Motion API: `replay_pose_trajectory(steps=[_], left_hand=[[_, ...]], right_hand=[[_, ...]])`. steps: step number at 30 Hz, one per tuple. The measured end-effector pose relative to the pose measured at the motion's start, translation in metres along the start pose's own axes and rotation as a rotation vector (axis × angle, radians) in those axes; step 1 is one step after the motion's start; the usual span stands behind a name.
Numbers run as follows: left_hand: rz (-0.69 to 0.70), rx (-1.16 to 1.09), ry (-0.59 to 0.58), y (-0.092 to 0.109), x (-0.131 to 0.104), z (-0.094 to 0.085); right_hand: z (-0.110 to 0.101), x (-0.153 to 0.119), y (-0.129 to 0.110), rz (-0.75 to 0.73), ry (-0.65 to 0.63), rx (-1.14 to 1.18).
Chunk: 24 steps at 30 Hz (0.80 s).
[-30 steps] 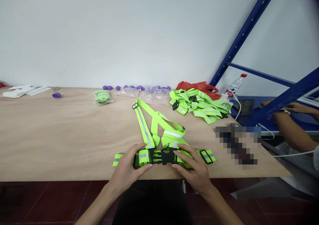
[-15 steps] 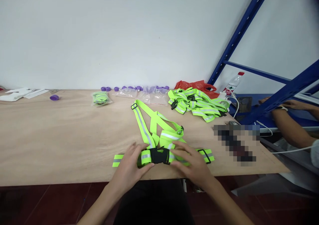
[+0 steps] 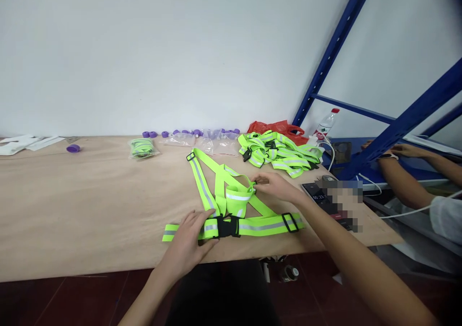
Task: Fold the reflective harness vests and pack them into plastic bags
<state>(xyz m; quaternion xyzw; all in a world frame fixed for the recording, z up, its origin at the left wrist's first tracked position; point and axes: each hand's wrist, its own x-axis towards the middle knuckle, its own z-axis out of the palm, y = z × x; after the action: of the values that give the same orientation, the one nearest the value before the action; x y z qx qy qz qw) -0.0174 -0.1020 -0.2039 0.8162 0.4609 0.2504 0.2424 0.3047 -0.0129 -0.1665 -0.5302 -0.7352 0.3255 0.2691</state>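
Note:
A neon yellow-green reflective harness (image 3: pixel 205 184) with grey stripes lies spread near the table's front edge. Its black side-release buckle (image 3: pixel 228 227) is fastened in the middle of the waist strap. My left hand (image 3: pixel 188 239) grips that strap just left of the buckle, fingers above and thumb below. Up by the right shoulder strap, my right hand (image 3: pixel 276 187) pinches the strap near a black slider, partly hidden by the fingertips. A loose fold of webbing (image 3: pixel 238 198) curls up under it. Another black slider (image 3: pixel 289 223) sits toward the waist strap's right end.
Behind lie a heap of similar harnesses (image 3: pixel 279 152), a red plastic bag (image 3: pixel 279 128), clear bags (image 3: pixel 216 143), purple caps (image 3: pixel 149 134) and a bagged harness (image 3: pixel 142 148). A phone (image 3: pixel 314 193) lies right, near a blue rack (image 3: pixel 335 46). Another person's arms (image 3: pixel 400 176) rest beyond it.
My right hand has left the waist strap beside the buckle and moved up and right to the shoulder strap. My left hand keeps its hold. The view has shifted slightly.

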Motion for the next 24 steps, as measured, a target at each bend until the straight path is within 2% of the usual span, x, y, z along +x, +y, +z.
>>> replay_pose_trajectory(steps=[3,8,11,15,18,21,24], left_hand=[[-0.013,-0.029,-0.015,0.001,-0.004,-0.002],[0.021,-0.046,-0.019,0.001,-0.010,-0.002],[0.023,-0.044,-0.009,0.004,-0.013,0.000],[-0.009,-0.025,0.025,0.009,-0.017,0.004],[-0.034,0.007,0.053,0.013,-0.019,0.007],[-0.044,0.024,0.058,0.014,-0.020,0.009],[-0.038,0.019,0.061,0.014,-0.021,0.009]], right_hand=[[-0.021,0.021,0.000,-0.033,-0.018,-0.003],[-0.056,0.066,-0.013,-0.063,0.008,-0.367],[-0.063,0.100,-0.024,-0.089,0.030,-0.456],[-0.049,0.139,-0.032,-0.124,-0.018,-0.533],[-0.028,0.147,-0.032,-0.134,-0.051,-0.556],[-0.008,0.130,-0.032,-0.146,-0.009,-0.559],[0.006,0.091,-0.038,-0.063,0.150,-0.579]])
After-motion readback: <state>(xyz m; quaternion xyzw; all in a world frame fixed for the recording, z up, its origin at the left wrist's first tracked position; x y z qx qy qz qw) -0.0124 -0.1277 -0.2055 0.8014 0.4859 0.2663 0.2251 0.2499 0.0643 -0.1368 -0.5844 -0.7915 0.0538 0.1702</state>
